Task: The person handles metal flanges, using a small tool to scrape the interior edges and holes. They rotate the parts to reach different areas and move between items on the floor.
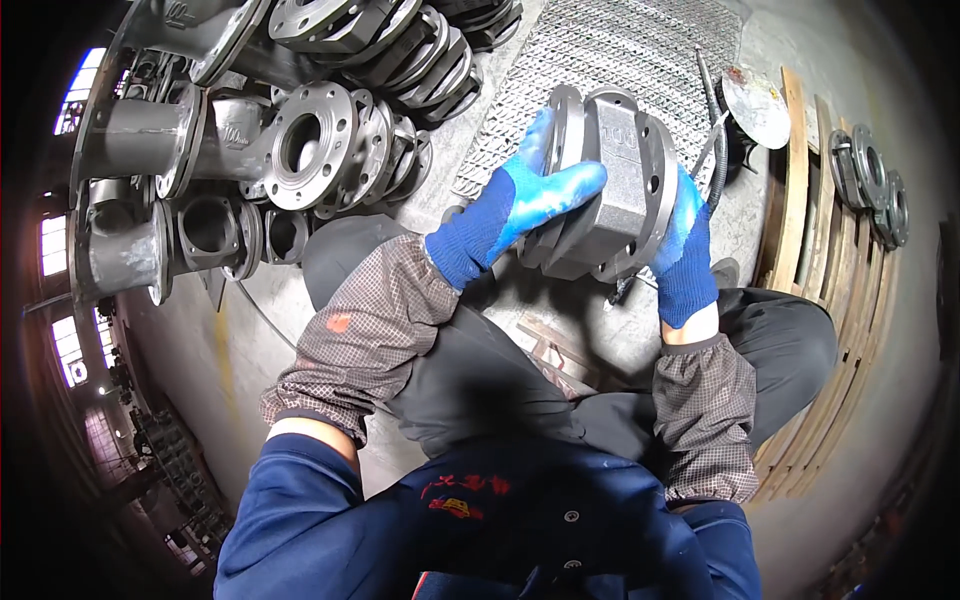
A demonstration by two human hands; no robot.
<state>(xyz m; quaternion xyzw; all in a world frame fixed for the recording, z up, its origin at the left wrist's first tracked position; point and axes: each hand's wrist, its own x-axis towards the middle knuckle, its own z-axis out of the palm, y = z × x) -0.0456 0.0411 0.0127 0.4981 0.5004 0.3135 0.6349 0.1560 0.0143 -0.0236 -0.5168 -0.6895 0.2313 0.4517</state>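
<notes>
In front of me, above the floor between my knees, is a grey cast-metal flanged valve body (615, 165), tilted, with round flanges at both ends and a blocky middle. My left hand (525, 195), in a blue coated glove, grips its left flange, the thumb stretched across toward the middle. My right hand (684, 240), gloved the same way, presses around the rim of the right flange; some of its fingers are hidden behind the metal. Both forearms wear checked sleeve covers.
Stacked grey flanged castings (300, 150) crowd the left side. A textured metal mesh sheet (570, 60) lies on the floor ahead. To the right are a round metal plate (755, 107), a dark hose (718, 150) and a wooden pallet (838, 330) carrying several flange pieces (870, 175).
</notes>
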